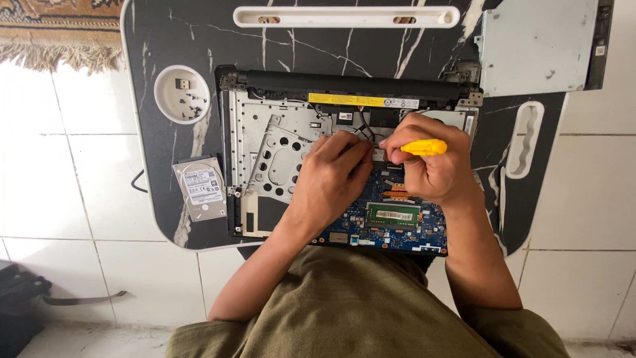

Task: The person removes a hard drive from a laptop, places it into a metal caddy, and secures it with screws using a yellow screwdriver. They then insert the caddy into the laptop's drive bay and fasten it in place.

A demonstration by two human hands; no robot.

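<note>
An opened laptop base (265, 132) lies on a black marble-pattern lap table (179, 40), its blue circuit board (404, 229) and green memory stick (393, 215) exposed. My right hand (430, 169) is closed around a yellow-handled screwdriver (424, 147), tip pointing left toward the board's upper middle. My left hand (331, 179) rests on the board beside it, fingertips pinched at the same spot near black cables (363, 131). What the fingertips touch is hidden.
A round cup recess (182, 94) at the left holds several small screws. A silver hard drive (200, 188) lies on the table's left edge. A grey optical drive (540, 43) sits at top right. White tiled floor surrounds the table; a rug (56, 30) is top left.
</note>
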